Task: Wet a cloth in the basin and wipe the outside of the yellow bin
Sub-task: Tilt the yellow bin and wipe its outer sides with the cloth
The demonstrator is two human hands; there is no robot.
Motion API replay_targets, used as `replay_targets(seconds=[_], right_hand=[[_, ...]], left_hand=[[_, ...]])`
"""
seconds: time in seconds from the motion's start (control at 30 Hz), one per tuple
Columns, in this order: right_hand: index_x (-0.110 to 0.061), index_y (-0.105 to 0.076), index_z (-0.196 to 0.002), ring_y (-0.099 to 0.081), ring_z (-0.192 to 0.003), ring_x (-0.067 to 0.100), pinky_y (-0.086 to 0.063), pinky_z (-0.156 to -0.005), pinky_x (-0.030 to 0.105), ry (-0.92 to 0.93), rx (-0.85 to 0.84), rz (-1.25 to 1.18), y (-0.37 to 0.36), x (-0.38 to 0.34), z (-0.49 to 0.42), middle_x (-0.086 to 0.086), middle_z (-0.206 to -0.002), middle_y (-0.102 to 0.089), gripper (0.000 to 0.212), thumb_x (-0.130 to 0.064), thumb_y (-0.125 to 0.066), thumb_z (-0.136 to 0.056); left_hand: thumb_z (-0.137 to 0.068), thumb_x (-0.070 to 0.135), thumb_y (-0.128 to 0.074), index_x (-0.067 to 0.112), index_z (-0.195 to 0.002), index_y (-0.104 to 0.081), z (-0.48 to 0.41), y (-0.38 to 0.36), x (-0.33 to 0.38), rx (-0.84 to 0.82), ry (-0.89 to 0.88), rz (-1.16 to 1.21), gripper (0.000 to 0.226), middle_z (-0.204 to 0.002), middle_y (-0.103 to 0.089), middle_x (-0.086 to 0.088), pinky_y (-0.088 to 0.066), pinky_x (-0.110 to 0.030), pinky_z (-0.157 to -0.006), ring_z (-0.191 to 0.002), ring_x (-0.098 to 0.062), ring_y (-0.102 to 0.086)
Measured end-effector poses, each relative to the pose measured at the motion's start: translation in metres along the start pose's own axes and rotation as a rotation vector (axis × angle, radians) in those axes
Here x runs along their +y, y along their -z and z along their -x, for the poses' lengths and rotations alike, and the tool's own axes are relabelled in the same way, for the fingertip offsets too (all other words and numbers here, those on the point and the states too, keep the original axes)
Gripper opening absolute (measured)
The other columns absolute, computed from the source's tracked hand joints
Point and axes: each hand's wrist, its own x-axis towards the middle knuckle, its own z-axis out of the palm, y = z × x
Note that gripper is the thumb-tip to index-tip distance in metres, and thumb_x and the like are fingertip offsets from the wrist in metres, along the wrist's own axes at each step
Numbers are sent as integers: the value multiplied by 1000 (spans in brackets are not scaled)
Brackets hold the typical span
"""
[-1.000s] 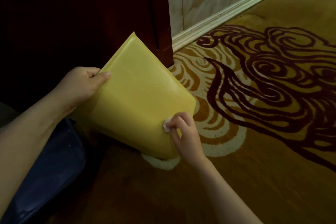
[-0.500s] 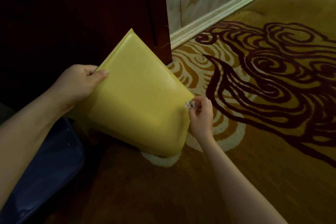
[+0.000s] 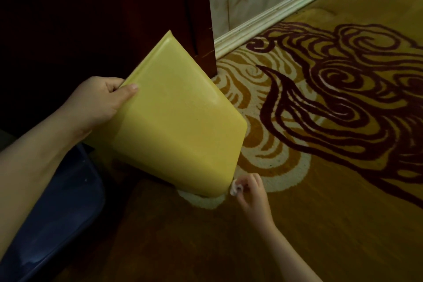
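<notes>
The yellow bin [image 3: 178, 126] is tipped over on the carpet, its broad side facing me and its base toward the lower right. My left hand [image 3: 103, 101] grips its rim at the upper left, thumb on the outside. My right hand [image 3: 251, 192] pinches a small crumpled white cloth [image 3: 235, 186] right at the bin's lower right bottom corner. The dark blue basin [image 3: 57, 220] lies at the lower left, partly under my left forearm.
A dark red wooden cabinet [image 3: 137, 7] stands behind the bin. A pale wall with a cream skirting board [image 3: 286, 7] runs to the upper right. Patterned gold and maroon carpet [image 3: 332, 110] covers the floor.
My right hand with the cloth went from the bin's lower face up to its right edge, then down to the bottom corner. The left hand kept its hold on the rim.
</notes>
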Motion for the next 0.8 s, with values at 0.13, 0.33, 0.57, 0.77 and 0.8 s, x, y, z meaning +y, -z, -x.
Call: replay_targets(seconds=[0.13, 0.33, 0.57, 0.77, 0.8], right_hand=[[-22, -50, -87, -51, -79, 8, -41, -66, 17, -83, 170, -96, 13, -5, -22, -1, -89, -51, 31, 6, -60, -81], [-17, -52, -92, -52, -84, 15, -42, -67, 16, -155, 210, -159, 12, -34, -90, 6, -98, -53, 16, -3, -56, -86], [-16, -55, -89, -49, -85, 2, -42, -70, 13, 116, 21, -12, -7, -49, -3, -5, -94, -49, 22, 4, -59, -82], [-20, -53, -86, -55, -77, 16, -48, -67, 26, -82, 252, -270, 15, -81, -70, 4, -86, -56, 19, -3, -60, -85], [-17, -53, -89, -56, -80, 18, -50, -69, 29, -127, 278, -304, 17, -90, -91, 7, -91, -57, 13, -7, -61, -86]], left_hand=[[-92, 35, -49, 29, -81, -65, 1, 1, -1, 15, 14, 3, 20, -77, -64, 8, -39, -24, -56, -71, -10, -60], [-92, 35, -50, 32, -74, -62, 1, 1, 1, 15, 15, 4, 22, -75, -64, 8, -40, -24, -55, -70, -12, -61], [-92, 34, -50, 31, -69, -62, 0, 2, 0, 29, 7, -11, 26, -71, -65, 6, -39, -24, -53, -65, -12, -61], [-92, 34, -49, 31, -73, -63, 1, 0, 0, 27, 13, -1, 24, -73, -65, 8, -39, -23, -54, -67, -9, -60], [-92, 34, -49, 30, -74, -63, 2, 1, 0, 23, 9, 1, 23, -74, -65, 8, -39, -24, -54, -68, -9, -60]])
